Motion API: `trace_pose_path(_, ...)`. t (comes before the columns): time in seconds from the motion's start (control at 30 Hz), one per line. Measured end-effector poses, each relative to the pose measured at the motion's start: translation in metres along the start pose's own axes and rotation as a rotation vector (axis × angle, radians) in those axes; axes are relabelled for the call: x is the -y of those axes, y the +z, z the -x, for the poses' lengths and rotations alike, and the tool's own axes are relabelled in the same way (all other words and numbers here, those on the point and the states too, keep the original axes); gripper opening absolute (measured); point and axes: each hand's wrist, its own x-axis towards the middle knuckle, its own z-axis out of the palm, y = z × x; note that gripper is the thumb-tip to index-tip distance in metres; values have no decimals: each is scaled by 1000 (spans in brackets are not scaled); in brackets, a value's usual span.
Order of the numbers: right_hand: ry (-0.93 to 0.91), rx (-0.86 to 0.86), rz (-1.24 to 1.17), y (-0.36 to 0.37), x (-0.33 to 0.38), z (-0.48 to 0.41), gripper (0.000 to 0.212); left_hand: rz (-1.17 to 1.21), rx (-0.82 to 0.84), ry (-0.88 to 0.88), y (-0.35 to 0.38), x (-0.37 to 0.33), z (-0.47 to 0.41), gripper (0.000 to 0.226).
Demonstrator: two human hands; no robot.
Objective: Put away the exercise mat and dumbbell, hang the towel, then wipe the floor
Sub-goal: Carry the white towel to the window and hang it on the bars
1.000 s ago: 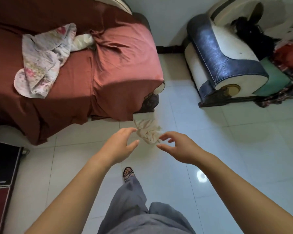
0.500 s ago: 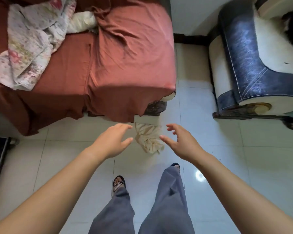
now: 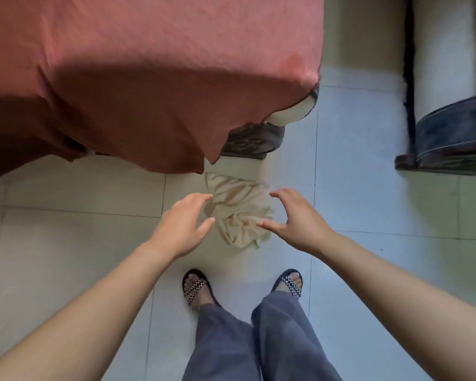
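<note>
Cloth (image 3: pixel 239 213), beige, crumpled on floor (image 3: pixel 80 237) just off the corner of the red-covered bed (image 3: pixel 149 78), betw both hands. L hand (image 3: pixel 180 226) and R hand (image 3: pixel 300 221) flank it, fingers spread and relaxed, holding nothing; contact w/ cloth unclear. Step prob: grabbing it, as towel to hang or rag for wiping, can't tell which. Next move needs both hands to drop and pinch the bunched middle. Vs 0.5 s ago: hands closer to cloth, feet (image 3: pixel 194 284) now level, cam nearer floor.
</note>
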Motion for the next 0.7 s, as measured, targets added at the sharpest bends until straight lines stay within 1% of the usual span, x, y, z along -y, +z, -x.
trace_pose_path(0.17,10,-25,-27,88,-64,-85,71,29,-12,-106,86,45,-85,54)
trace_pose_path(0.2,6,-20,-33,111,-84,-103,71,28,-22,-141,115,52,-103,53)
trace_pose_path(0.23,-8,-18,-31,128,-98,-118,71,31,-47,-186,135,57,-115,52)
trace_pose_path(0.3,-59,-20,5,154,-119,-145,73,46,-68,-214,164,66,-132,56)
trace_pose_path(0.4,-126,-66,126,194,-155,-190,80,25,-57,-171,215,86,-160,59)
trace_pose_path(0.5,-94,-77,205,225,-183,-223,92,-24,-45,-87,253,103,-184,63)
trace_pose_path(0.53,-79,-64,195,232,-190,-230,91,-40,-33,-66,261,107,-190,65)
trace_pose_path(0.57,-80,-62,164,237,-195,-236,86,-44,-12,-55,267,112,-195,67)
trace_pose_path(0.63,-102,-103,55,243,-200,-241,64,-11,39,-64,272,116,-200,69)
trace_pose_path(0.7,-78,-146,-26,239,-197,-234,42,14,87,-61,267,114,-196,70)
